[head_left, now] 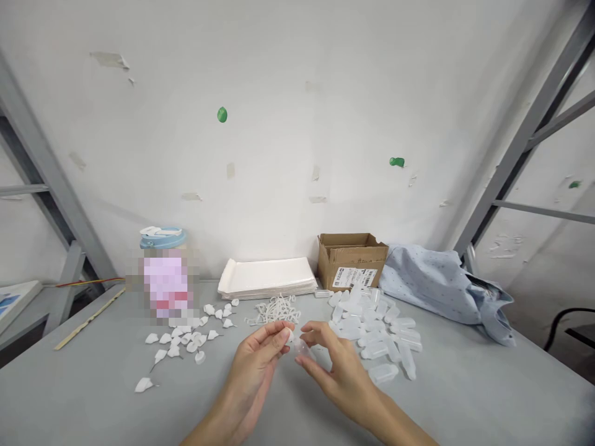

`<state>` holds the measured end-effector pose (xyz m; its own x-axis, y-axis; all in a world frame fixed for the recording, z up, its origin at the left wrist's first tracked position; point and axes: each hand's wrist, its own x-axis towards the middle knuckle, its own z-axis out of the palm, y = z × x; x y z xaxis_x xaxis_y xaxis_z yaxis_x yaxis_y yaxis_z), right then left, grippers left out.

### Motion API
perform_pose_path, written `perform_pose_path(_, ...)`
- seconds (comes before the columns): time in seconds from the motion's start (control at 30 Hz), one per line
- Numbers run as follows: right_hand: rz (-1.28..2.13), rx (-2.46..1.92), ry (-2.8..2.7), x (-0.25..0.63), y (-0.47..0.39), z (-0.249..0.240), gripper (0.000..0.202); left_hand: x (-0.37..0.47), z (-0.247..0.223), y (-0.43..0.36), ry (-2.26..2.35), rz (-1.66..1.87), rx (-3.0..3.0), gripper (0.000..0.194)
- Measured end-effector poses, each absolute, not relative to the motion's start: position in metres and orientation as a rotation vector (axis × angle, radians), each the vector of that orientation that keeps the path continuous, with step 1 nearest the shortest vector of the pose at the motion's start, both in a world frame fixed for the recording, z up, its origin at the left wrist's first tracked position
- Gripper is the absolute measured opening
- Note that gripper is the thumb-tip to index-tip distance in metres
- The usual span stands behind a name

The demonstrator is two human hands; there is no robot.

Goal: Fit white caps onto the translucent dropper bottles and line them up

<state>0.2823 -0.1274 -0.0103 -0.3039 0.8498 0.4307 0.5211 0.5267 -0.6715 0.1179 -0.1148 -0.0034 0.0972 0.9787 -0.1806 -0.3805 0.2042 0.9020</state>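
Near the front middle of the table, my left hand (pixel 258 359) pinches a small white cap (pixel 290 336) between thumb and fingers. My right hand (pixel 344 371) grips a small translucent plastic bottle (pixel 304 352) by its sides. The bottle's neck end points toward the cap, and the two meet or nearly meet; my fingers partly hide the join. Several white caps (pixel 175 351), some with thin needle-like tips, lie scattered to the left. On the right spreads a heap of translucent bottles (pixel 372 337). Thin white looped strips (pixel 277 310) are bunched just beyond my hands.
Against the wall lie a stack of white padded envelopes (pixel 267 277) and an open cardboard box (pixel 352 263). A light blue cloth (pixel 427 282) rests at the right. At back left stands a blue-lidded cup (pixel 162 238), its front blurred out. A thin strip (pixel 90 318) lies far left.
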Motion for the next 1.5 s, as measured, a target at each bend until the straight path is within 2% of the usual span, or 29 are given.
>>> perform_pose_path(0.17,0.533,-1.104,-2.026,0.279,-0.128,-0.015,0.034,0.116,-0.005,-0.112,0.927,1.196,0.849,0.033)
perform_pose_path(0.4,0.506,-1.117,-2.011,0.279,-0.126,-0.019,0.033,0.117,0.0,-0.114,1.019,1.196,0.95,0.043)
perform_pose_path(0.5,0.448,-1.137,-2.021,0.281,-0.124,-0.021,0.032,0.106,0.006,-0.107,1.134,1.153,1.271,0.036)
perform_pose_path(0.6,0.346,-1.192,-2.02,0.285,-0.12,-0.021,0.029,0.076,0.011,-0.089,1.489,0.979,1.933,0.026)
perform_pose_path(0.67,0.268,-1.241,-2.036,0.289,-0.115,-0.02,0.028,0.05,0.012,-0.075,1.631,0.965,2.04,0.018)
perform_pose_path(0.77,0.168,-1.299,-2.082,0.294,-0.108,-0.018,0.026,0.023,0.008,-0.061,1.768,0.95,2.13,0.016)
perform_pose_path(0.9,0.159,-1.402,-2.107,0.298,-0.102,-0.019,0.025,0.036,-0.003,-0.063,1.655,0.989,2.329,0.026)
perform_pose_path(1.0,0.202,-1.442,-2.118,0.298,-0.101,-0.021,0.026,0.063,-0.016,-0.071,1.403,0.913,2.466,0.02)
perform_pose_path(1.2,0.251,-1.437,-2.173,0.292,-0.104,-0.024,0.029,0.082,-0.036,-0.074,1.323,0.938,2.461,0.016)
perform_pose_path(1.5,0.22,-1.367,-2.179,0.291,-0.108,-0.023,0.028,0.073,-0.018,-0.065,1.428,1.286,2.076,0.02)
